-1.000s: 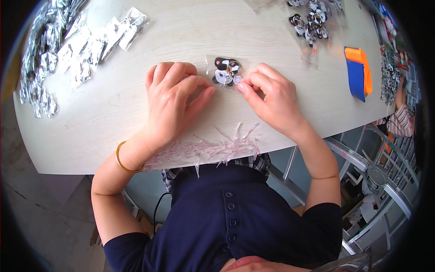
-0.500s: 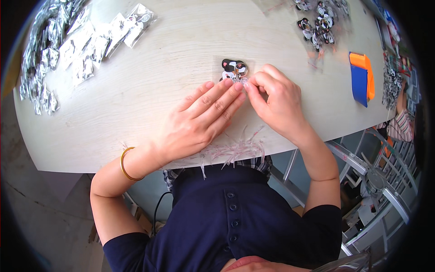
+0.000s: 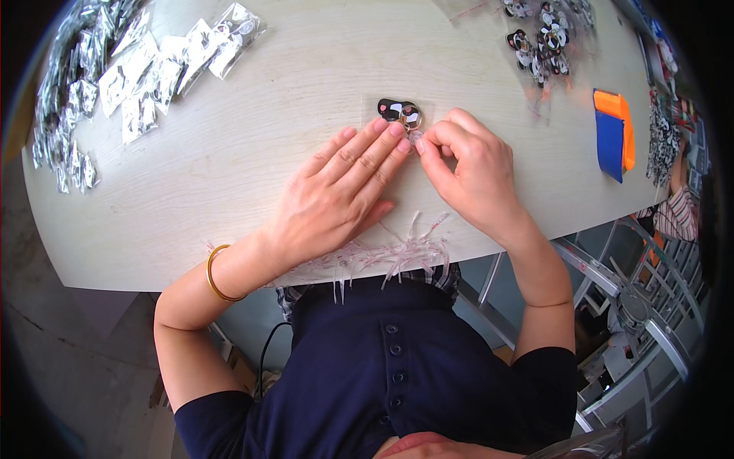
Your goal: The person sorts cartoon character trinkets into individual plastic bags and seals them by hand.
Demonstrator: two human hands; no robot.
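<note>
A small clear plastic bag [image 3: 370, 107] lies on the table in front of me, with a black, white and pink keychain [image 3: 390, 108] and its metal ring inside. My left hand [image 3: 329, 191] rests flat, fingers stretched out, its fingertips over the lower part of the bag and hiding some of the keychain. At the bag's lower right, my right hand [image 3: 470, 164] is closed in a pinch. A crinkled bit of clear plastic film [image 3: 416, 137] shows at its fingertips; whether this is the bag's edge or a loose strip, I cannot tell.
Thin clear strips [image 3: 409, 249] lie heaped at the table's near edge. Packed silvery bags [image 3: 164, 73] fill the far left. More bagged keychains [image 3: 547, 46] sit at the far right, near a blue and orange object [image 3: 609, 138]. Another person's striped sleeve [image 3: 677, 214] shows at the right.
My left fingers have shifted slightly over the bag, and the left thumb now sticks out to the side. The keychain sits a little farther right. My right hand keeps its pinch.
</note>
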